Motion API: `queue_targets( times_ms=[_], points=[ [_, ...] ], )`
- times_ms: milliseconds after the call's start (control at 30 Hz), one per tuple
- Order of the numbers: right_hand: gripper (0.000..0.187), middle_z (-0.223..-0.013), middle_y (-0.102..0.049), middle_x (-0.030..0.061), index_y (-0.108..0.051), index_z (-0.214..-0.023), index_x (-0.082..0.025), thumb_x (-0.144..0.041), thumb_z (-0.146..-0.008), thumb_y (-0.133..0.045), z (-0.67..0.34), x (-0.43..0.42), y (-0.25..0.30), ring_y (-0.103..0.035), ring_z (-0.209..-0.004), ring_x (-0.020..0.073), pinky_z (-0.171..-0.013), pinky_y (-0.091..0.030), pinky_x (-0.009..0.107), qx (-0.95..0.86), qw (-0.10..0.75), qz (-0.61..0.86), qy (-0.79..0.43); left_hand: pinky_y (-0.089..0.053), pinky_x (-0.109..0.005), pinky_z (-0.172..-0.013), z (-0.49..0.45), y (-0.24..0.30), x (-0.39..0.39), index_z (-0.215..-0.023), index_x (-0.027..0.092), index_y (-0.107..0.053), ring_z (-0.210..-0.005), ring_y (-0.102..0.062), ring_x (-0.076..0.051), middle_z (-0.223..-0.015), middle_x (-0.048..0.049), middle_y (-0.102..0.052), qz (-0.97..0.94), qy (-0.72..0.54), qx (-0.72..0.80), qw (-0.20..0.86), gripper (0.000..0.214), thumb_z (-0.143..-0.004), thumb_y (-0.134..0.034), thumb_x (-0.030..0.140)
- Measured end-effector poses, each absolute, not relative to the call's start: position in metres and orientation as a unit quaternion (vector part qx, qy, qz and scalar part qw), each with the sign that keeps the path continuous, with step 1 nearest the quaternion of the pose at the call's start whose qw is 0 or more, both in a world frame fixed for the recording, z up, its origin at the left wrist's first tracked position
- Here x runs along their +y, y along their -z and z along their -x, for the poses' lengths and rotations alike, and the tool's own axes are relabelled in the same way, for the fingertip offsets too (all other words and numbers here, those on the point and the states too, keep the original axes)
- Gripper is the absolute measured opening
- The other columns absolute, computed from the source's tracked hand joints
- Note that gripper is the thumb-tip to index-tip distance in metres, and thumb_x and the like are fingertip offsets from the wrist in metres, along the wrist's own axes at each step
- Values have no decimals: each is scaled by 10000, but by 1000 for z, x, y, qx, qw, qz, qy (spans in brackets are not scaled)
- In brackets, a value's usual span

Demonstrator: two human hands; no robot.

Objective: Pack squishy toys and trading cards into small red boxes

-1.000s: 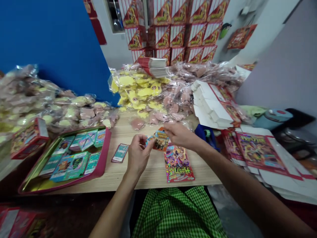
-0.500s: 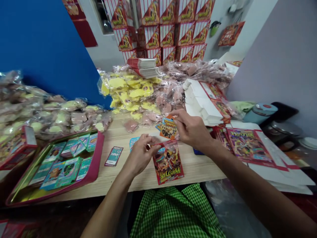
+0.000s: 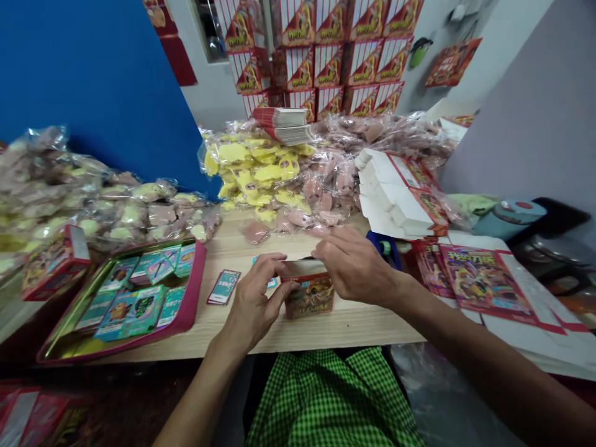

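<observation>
Upright over the front of the table is a red printed packet (image 3: pixel 309 298), its mouth open and the pale inside showing. My left hand (image 3: pixel 258 304) pinches its left upper edge between thumb and fingers. My right hand (image 3: pixel 356 264) is closed at the right end of the mouth, its fingertips partly hidden by the hand itself. Partly behind my left hand lie some blue cards (image 3: pixel 272 282). Further left, a small stack of teal cards (image 3: pixel 224 287) rests on the wood. No orange card shows outside the packet.
A pink-rimmed tin (image 3: pixel 190 304) with teal card packs stands left. Bagged yellow pieces (image 3: pixel 251 167) and pink pieces (image 3: pixel 326 180) heap at the back. White folded cartons (image 3: pixel 391 192), a blue object (image 3: pixel 390 248) and flat red packets (image 3: pixel 484 279) lie right.
The orange and blue cards from my right hand are no longer visible. That hand has come down to the packet's mouth, which is now spread open. The view has shifted slightly.
</observation>
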State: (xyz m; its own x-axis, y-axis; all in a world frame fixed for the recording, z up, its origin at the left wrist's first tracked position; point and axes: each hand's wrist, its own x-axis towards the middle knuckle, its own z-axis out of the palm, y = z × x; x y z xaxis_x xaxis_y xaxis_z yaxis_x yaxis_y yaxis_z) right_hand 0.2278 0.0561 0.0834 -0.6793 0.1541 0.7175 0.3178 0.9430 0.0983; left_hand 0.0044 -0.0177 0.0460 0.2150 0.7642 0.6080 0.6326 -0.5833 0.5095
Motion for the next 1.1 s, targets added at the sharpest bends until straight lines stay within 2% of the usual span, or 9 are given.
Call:
queue_targets(
  times_ms=[133,233,333,467,567,700,867,1033,1100],
  points=[
    [238,-889,-655,56,-600,-1050,-200,-58,-928,-453,-236,59,-89,-602,-800,224,-698,-482,362,-865,449,207,91,-562,-315,-894,-2,-45,-19,-1174,217,-615,-1060,-675,-196,-1084,-58,-716,-788,-431,436,57,237,-949,-672,168],
    [202,-926,-644,54,-576,-1081,-214,-81,-973,-469,-237,56,-101,-638,-848,216,-717,-521,346,-812,513,266,82,-554,-304,-917,0,-45,-20,-1047,214,-666,-1112,-659,-195,-1101,-62,-702,-803,-411,428,50,117,-951,-659,148],
    [226,-938,-647,56,-554,-1123,-215,-70,-959,-496,-232,48,-107,-652,-858,215,-734,-545,361,-806,548,205,92,-559,-287,-874,0,-46,-21,-950,198,-669,-1082,-658,-186,-1165,-85,-657,-804,-413,425,47,73,-949,-647,129],
    [286,-925,-673,56,-552,-1130,-234,-45,-923,-497,-226,34,-113,-635,-792,214,-715,-548,385,-833,531,113,104,-567,-295,-834,-2,-48,-20,-909,200,-639,-1062,-659,-199,-1120,-85,-646,-799,-413,434,57,86,-955,-621,130],
    [283,-945,-681,41,-579,-1096,-246,-44,-901,-541,-227,28,-119,-619,-787,201,-749,-539,382,-793,581,131,126,-569,-302,-829,-3,-48,-19,-914,208,-619,-1044,-656,-197,-1150,-82,-634,-795,-406,445,70,90,-956,-607,130],
    [264,-939,-675,45,-541,-1114,-243,-68,-923,-492,-221,35,-106,-611,-812,219,-733,-528,394,-838,523,92,126,-572,-323,-860,-3,-47,-18,-977,217,-611,-1082,-653,-207,-1220,-93,-611,-792,-410,448,65,77,-965,-592,142],
    [236,-894,-655,56,-533,-1135,-222,-87,-959,-452,-217,49,-79,-582,-784,237,-702,-485,398,-865,476,79,139,-563,-298,-838,-1,-44,-19,-984,217,-618,-1031,-653,-188,-1151,-77,-620,-785,-424,448,52,88,-960,-607,133],
    [290,-922,-658,52,-553,-1139,-220,-49,-910,-502,-224,54,-93,-610,-804,215,-721,-498,374,-825,539,112,131,-565,-292,-824,-3,-44,-19,-940,224,-654,-1000,-660,-179,-1144,-64,-634,-792,-432,426,67,98,-948,-633,129],
    [266,-910,-660,52,-549,-1133,-213,-64,-922,-486,-224,56,-96,-610,-801,218,-706,-498,378,-838,519,97,137,-574,-306,-836,-4,-44,-19,-947,229,-673,-1022,-664,-189,-1162,-66,-637,-790,-436,426,62,108,-947,-634,129]
  ],
)
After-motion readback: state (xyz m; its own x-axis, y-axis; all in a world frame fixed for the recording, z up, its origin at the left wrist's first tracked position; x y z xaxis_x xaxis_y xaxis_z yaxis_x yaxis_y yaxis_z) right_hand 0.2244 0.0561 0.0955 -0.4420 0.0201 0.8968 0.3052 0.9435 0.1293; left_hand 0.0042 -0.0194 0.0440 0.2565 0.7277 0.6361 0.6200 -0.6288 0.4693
